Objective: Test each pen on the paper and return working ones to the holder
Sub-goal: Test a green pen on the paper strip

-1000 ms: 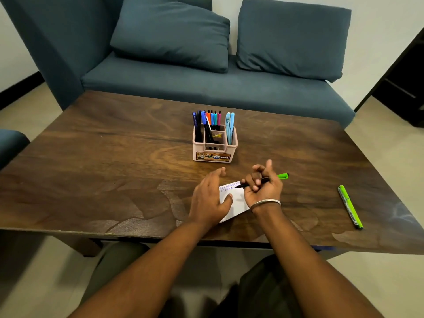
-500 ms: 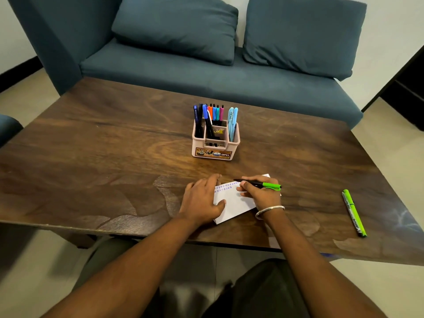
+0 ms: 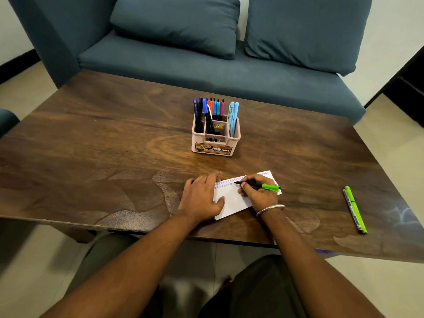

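Pinning the paper flat on the table with my left hand, fingers spread, I'd drag the pen pinched in my right hand lightly across its top edge.

Wood, plastic, paper, cloth — mostly matt

The table, mid-frame, is dark veneered wood with worn, rough patches; the holder looks smooth pink plastic; the paper matt white; the sofa at the top — soft woven cloth.
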